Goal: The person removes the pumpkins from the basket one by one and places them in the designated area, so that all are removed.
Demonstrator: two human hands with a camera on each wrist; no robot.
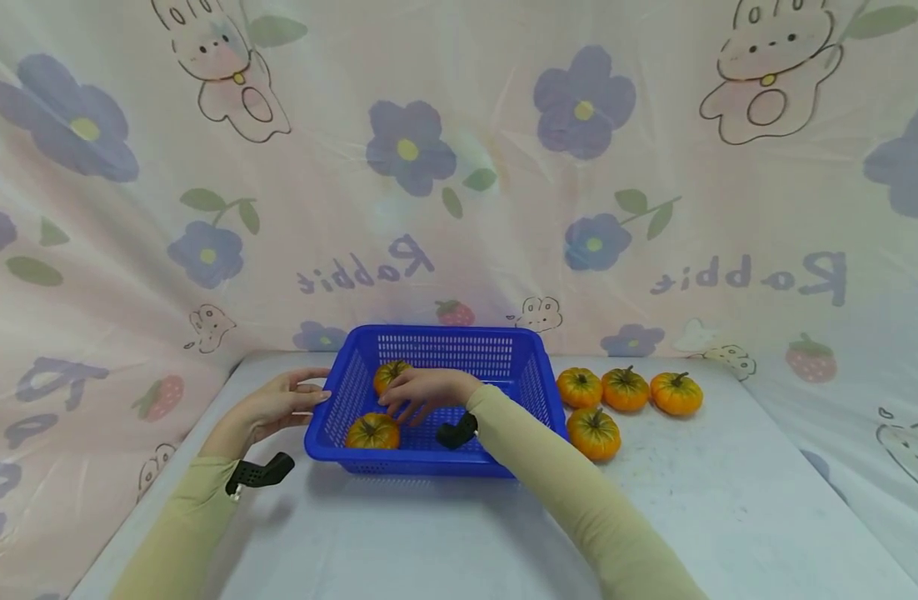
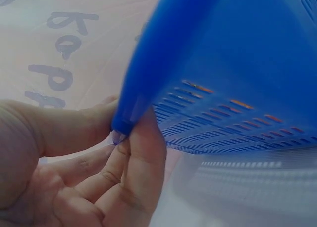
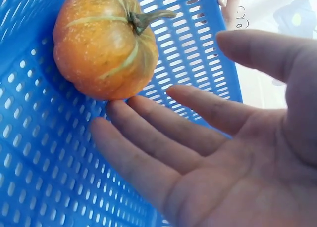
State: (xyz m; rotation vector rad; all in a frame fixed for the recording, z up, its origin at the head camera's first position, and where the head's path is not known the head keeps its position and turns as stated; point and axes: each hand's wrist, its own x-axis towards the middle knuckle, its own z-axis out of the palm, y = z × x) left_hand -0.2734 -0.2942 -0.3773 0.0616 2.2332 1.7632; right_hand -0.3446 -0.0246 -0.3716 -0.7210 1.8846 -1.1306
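A blue plastic basket (image 1: pixel 436 460) with slotted walls stands on the table. My left hand (image 1: pixel 274 405) pinches its left rim between thumb and fingers, as the left wrist view shows at the rim (image 2: pixel 163 49). Inside the basket, one small orange pumpkin (image 1: pixel 373 432) sits at the front left and another pumpkin (image 1: pixel 388 373) at the back left. My right hand (image 1: pixel 432 388) reaches into the basket with fingers spread and nothing in its grasp. In the right wrist view, its fingertips (image 3: pixel 119 108) are beside a pumpkin (image 3: pixel 104 44); whether they touch it I cannot tell.
To the right of the basket sit several more pumpkins: one (image 1: pixel 594 433) by its right wall, others in a row behind, ending with a pumpkin (image 1: pixel 676 393) farthest right. A patterned cloth (image 1: pixel 489 208) hangs behind the white table (image 1: pixel 429 533).
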